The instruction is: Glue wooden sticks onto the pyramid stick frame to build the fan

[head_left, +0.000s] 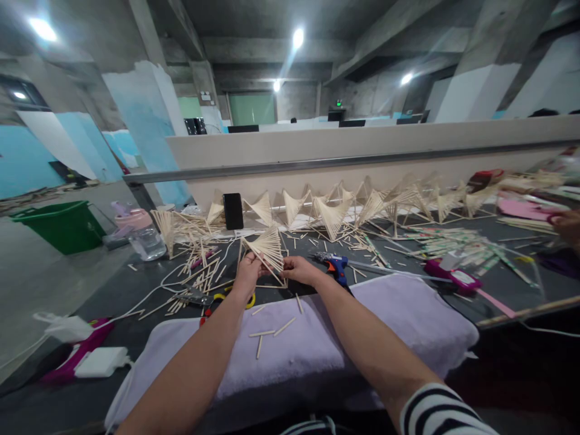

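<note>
A twisted fan-shaped model of thin wooden sticks (268, 246) stands on a stick frame at the middle of the dark table. My left hand (247, 273) is closed on its left side, the fingertips partly hidden among the sticks. On the other side, my right hand (299, 269) pinches the frame near its right corner. Just right of that hand lies a blue glue gun (337, 267). Scissors with yellow and red handles (222, 297) are partly hidden by my left forearm. Several short loose sticks (274, 329) rest on the lilac towel (389, 314) below my hands.
Several similar stick models (335, 214) line the table's back edge. A black phone (233, 211) stands upright, with a clear bottle (147, 241) to the left. White cables (167, 284) cross loose sticks. A magenta power strip (457, 277) and another person's hand (568, 226) are at right.
</note>
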A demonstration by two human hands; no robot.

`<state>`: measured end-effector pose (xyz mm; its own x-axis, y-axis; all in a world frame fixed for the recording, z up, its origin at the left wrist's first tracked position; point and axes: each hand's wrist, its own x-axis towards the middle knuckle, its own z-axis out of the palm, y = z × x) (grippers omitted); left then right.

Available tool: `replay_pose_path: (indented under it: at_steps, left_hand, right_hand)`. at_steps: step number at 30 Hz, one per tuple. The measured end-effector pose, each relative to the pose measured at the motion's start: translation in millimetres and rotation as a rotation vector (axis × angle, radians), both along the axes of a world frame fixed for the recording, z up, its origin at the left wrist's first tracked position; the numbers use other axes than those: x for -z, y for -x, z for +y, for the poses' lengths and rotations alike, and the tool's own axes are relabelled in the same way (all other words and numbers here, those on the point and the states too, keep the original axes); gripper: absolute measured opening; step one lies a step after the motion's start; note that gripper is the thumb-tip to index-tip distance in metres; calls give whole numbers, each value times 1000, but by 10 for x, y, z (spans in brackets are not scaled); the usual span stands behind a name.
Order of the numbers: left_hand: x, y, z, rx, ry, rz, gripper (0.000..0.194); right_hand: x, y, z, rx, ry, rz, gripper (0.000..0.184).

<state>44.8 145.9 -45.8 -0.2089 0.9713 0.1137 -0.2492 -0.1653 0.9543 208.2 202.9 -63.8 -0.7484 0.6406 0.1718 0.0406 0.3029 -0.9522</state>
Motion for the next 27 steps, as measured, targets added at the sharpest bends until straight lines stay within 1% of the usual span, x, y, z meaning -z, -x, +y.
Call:
replay_pose_path:
  at_steps: [7, 13, 15, 19, 21, 23, 24, 27]
  left_hand:
    - [36, 14, 6, 13, 0, -14, 27]
    - [50, 0, -7, 2, 34, -24, 27]
    - [59, 10, 7, -24, 45, -17, 25]
    - [108, 61, 61, -111, 73, 29, 19]
    - [122, 101, 59, -113, 95, 76, 17]
    - [93, 172, 5, -68, 113, 136, 16]
    - [55, 229, -43, -36, 117, 167, 17]
    - [-151, 498, -227, 48, 95, 248, 17]
  right_hand:
    - [71, -16, 40, 1, -29, -20, 25]
    - [27, -30, -15, -28, -24, -36, 31]
    - [10, -30, -36, -28, -24, -46, 33]
    - [-4, -37, -45, -8, -41, -77, 29]
    - [-2, -42, -38, 4, -51, -90, 27]
    - [5, -46, -30, 15, -56, -99, 26]
    - [9, -47, -27, 18, -57, -102, 25]
    - [16, -50, -24, 19, -52, -103, 24]
